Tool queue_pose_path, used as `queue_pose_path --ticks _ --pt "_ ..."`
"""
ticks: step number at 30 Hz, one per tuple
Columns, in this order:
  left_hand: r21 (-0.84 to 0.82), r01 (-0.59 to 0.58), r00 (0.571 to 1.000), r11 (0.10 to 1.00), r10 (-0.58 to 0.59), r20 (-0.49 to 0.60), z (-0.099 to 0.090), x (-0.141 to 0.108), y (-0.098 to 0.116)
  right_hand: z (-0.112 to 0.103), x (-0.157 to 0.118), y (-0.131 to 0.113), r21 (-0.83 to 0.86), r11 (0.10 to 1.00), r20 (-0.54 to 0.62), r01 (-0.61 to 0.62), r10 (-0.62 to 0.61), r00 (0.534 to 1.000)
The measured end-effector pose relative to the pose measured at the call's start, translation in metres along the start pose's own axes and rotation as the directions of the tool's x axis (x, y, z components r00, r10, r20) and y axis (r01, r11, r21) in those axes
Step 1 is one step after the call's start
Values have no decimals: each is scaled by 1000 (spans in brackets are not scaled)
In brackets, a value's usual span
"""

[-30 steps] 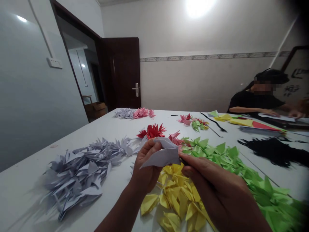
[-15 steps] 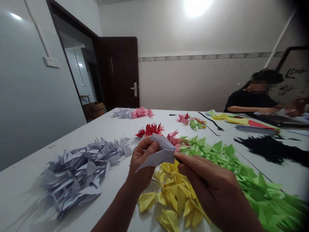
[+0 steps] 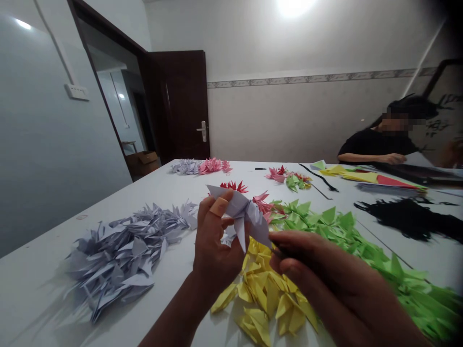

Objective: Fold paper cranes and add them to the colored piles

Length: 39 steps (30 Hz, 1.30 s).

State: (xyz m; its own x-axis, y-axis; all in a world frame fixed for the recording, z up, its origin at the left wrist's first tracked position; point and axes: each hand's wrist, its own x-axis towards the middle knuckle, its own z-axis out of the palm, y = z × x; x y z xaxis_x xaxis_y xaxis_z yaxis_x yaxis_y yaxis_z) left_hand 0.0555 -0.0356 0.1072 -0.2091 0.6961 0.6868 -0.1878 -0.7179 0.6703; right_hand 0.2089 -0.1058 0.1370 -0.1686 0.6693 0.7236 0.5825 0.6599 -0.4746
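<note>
A folded white paper piece (image 3: 256, 222) is held up over the table, its pointed flaps spread apart. My left hand (image 3: 219, 236) grips it from the left, fingers bent round it, with a tan band on one finger. My right hand (image 3: 325, 274) pinches a thin dark tool (image 3: 277, 251) whose end meets the paper's right edge. Below the hands lie yellow folded papers (image 3: 265, 289). A heap of white folded papers (image 3: 123, 253) is to the left, and a long heap of green ones (image 3: 361, 250) stretches along the right.
Red folded papers (image 3: 235, 186) and pink ones (image 3: 263, 205) lie behind the hands. Farther back are more pink pieces (image 3: 213, 166), black strands (image 3: 408, 217) and coloured sheets (image 3: 383, 179). A person in black (image 3: 379, 144) sits at the far right, handling paper.
The paper in my left hand has turned and its flaps now stand apart. My right hand has moved slightly right and down. The other person's paper has been raised.
</note>
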Motion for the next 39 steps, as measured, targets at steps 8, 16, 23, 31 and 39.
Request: queue_pose_path --ticks 8,16,23,31,39 --pt "202 -250 961 947 217 174 -2 -12 -7 13 10 8 -23 995 4 -99 99 995" --pt "405 -625 781 668 516 353 1 -8 -5 13 11 12 17 975 -17 -221 221 975" --pt "447 -725 687 524 591 422 3 -7 2 16 12 20 128 943 -23 -306 311 950" --pt "358 -562 821 746 450 353 1 -12 -14 21 13 27 180 940 -56 -289 303 952" --pt "413 -507 860 757 479 178 -14 9 -6 12 10 20 211 948 -64 -240 258 964"
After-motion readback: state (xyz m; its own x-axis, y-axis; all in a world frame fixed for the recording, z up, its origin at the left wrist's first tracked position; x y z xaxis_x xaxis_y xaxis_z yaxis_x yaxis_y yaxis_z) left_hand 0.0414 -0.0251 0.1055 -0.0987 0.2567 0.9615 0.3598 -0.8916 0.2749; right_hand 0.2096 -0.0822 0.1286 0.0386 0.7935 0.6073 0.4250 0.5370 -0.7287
